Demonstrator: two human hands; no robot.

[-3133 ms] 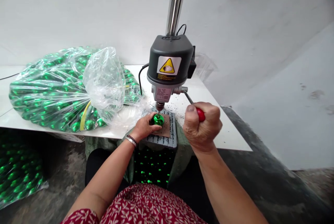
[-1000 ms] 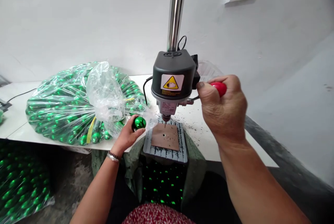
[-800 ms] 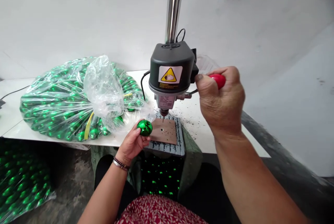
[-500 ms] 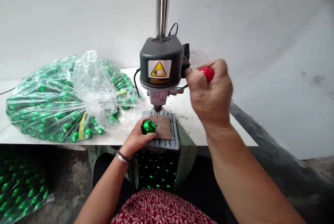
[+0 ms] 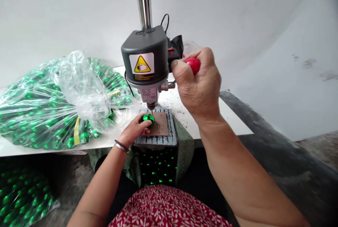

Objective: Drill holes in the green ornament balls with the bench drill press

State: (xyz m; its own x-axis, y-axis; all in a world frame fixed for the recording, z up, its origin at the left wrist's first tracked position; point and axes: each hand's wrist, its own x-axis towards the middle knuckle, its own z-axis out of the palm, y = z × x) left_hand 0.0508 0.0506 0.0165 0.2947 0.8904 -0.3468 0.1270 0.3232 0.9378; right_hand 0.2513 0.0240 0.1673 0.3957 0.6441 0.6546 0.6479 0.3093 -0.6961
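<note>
A shiny green ball (image 5: 148, 119) is gripped by my left hand (image 5: 135, 127), its fingers and thumb around the left and near sides. It is beside the thin bit of a small drill press (image 5: 144, 56), over a brown board (image 5: 161, 124) on the grey base plate (image 5: 171, 139). Whether the bit touches the ball I cannot tell. My right hand (image 5: 199, 86) is closed round the red knob (image 5: 194, 65) of the press's feed lever, to the right of the motor housing.
A large clear bag (image 5: 47, 103) of green balls lies on the white table (image 5: 232, 124) at left. Another bag of green balls (image 5: 23, 195) is on the floor, lower left. Dark shavings are scattered round the base. A green cloth (image 5: 185, 146) hangs by the table's front edge.
The view has shifted, so the press appears further left. My left hand has brought the green ball closer to the bit. My right hand still grips the red knob.
</note>
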